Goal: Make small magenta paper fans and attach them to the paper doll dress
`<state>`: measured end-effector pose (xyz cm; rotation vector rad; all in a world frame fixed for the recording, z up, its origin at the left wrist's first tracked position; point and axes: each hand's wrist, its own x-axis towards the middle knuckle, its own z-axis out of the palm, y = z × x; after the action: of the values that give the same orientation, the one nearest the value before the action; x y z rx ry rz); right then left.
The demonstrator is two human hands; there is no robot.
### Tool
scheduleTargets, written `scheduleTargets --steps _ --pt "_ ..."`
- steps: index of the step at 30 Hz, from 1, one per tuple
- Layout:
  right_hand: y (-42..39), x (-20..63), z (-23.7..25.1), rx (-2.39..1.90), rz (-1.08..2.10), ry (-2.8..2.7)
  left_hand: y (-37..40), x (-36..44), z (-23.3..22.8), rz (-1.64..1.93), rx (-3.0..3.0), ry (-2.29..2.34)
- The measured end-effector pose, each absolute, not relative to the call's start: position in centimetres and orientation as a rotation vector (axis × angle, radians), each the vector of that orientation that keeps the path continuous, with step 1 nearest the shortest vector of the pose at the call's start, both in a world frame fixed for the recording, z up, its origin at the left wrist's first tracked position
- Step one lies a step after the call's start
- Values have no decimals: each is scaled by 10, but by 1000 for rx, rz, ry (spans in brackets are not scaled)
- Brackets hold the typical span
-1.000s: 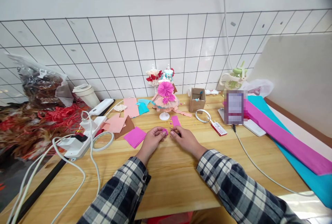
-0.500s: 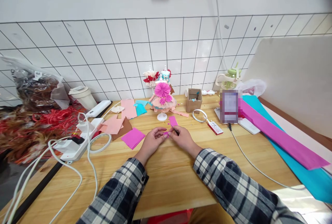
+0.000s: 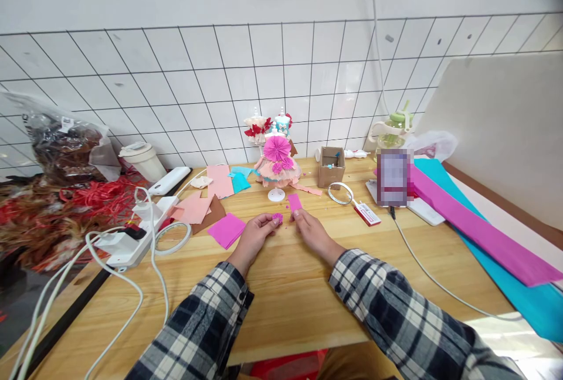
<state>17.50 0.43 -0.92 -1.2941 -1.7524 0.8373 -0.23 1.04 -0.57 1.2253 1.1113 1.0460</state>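
Between the thumb and fingers of my left hand (image 3: 256,236) is a small round pink pleated paper rosette (image 3: 277,219). My right hand (image 3: 311,232) is a short way to the right, its fingers pressed together; whatever they may hold is hidden. The fingertips sit at the near end of a pink paper strip (image 3: 294,201), and I cannot tell whether they grip it. Just beyond, a miniature dress form (image 3: 276,172) wears a peach ruffled skirt and a large pink paper fan. Folded pink paper (image 3: 226,230) lies left of my left hand.
Peach paper (image 3: 219,180) and blue paper scraps (image 3: 240,182) lie at the back left. A power strip (image 3: 132,251) with cables and a tape roll (image 3: 173,238) are on the left. Rightward are a small cardboard box (image 3: 331,169), another tape roll (image 3: 340,193) and long paper sheets (image 3: 484,224).
My hands have moved apart. The pink rosette now shows in my left hand. The dark tool seen in my right hand before is out of sight. The view has shifted slightly.
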Motion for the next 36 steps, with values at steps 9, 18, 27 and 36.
scheduleTargets --steps 9,18,27,36 --pt "8 185 -2 -1499 582 -2012 10 -4 -4 1033 1239 1133" --pt "21 221 -3 -1745 210 -1982 6 -2 -4 1034 1386 1176" --pt "-2 167 -10 -1222 909 -1685 -10 3 3 999 1558 1170" --pt "2 167 -17 -1156 1096 -1565 -10 4 -2 986 1592 1203"
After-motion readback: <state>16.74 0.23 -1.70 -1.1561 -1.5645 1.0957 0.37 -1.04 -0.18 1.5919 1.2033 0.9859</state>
